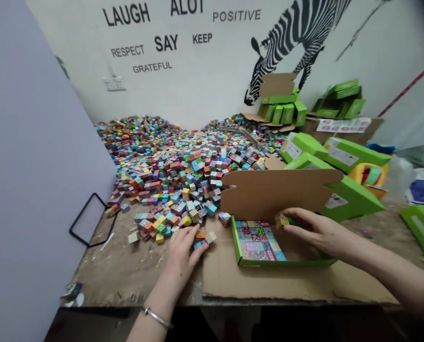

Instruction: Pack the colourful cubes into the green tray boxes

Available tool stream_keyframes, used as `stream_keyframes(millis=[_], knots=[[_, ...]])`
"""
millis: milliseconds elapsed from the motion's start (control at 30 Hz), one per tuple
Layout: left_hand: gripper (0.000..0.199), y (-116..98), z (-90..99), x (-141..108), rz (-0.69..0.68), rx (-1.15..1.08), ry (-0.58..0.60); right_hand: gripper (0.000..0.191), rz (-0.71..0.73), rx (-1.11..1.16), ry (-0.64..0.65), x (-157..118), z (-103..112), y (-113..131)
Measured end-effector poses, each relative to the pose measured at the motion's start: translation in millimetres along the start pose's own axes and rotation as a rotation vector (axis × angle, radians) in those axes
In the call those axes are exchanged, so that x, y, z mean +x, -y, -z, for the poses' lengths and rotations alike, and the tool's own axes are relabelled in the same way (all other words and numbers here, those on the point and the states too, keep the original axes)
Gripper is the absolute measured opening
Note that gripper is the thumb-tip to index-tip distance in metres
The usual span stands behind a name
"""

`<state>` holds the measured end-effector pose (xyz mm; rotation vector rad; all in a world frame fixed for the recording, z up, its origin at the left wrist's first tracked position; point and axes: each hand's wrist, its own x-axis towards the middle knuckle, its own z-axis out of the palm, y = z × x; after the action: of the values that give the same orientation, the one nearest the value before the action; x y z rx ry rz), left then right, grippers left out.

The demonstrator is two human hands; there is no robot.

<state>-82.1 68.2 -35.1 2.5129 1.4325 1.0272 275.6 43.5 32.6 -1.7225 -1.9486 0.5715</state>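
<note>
Near the table's front edge [133, 280], the right hand [318, 232] is pinching a golden patterned block [280, 220] over a green cardboard box [265, 262]; left hand [181, 251] is resting, fingers spread, beside multicoloured blocks [186, 190].

White wall [204, 90] carries black lettering [166, 43] and zebra decal [290, 31]; socket plate [114, 84] sits below lettering. Pale lavender panel [37, 142] stands left of worn, brown table [126, 268].

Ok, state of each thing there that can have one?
Green box: open, partly filled
Box lid: raised
Right hand: pinching tan block
Block pile: loose, heaped
Left hand: at pile's edge, grip unclear
Cardboard sheet: flat, under box
Silver bracelet: on left wrist
</note>
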Motion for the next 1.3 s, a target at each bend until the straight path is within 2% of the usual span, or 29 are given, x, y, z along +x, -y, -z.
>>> stream_keyframes(millis=[100,200,267,400,533,700,833,933,1067,1133,1233,1300], knots=[[0.035,-12,-0.9,6,-0.044,0.179,-0.129,0.039,0.087,-0.265,-0.003,0,-13,-24],[0.033,-38,-1.0,17,-0.104,0.185,-0.155,0.040,0.078,-0.351,0.000,1,-30,-31],[0.033,-61,-3.9,26,-0.188,0.114,-0.075,0.046,0.078,-0.314,-0.051,-1,-38,-35],[0.042,-104,-20.3,44,-0.330,0.031,0.216,0.055,0.076,-0.253,-0.163,-6,-43,-51],[0.062,-128,-38.9,57,-0.371,0.055,0.424,0.044,0.077,-0.256,-0.147,1,-42,-55],[0.060,-132,-44.0,60,-0.364,0.079,0.511,0.020,0.118,-0.262,-0.151,16,-45,-51],[0.058,-129,-43.5,58,-0.361,0.088,0.515,0.020,0.149,-0.246,-0.192,11,-42,-50],[0.056,-129,-44.7,56,-0.370,0.086,0.487,0.020,0.189,-0.211,-0.174,4,-38,-43],[0.056,-129,-47.6,53,-0.400,0.072,0.434,0.016,0.169,-0.147,0.009,6,-40,-35],[0.057,-127,-50.2,51,-0.409,0.073,0.413,0.014,0.144,-0.122,0.060,8,-41,-34],[0.059,-125,-52.8,48,-0.424,0.075,0.373,0.015,0.144,-0.106,0.058,9,-32,-24],[0.058,-126,-51.1,44,-0.439,0.061,0.318,0.021,0.170,-0.097,0.000,8,-25,-3]])
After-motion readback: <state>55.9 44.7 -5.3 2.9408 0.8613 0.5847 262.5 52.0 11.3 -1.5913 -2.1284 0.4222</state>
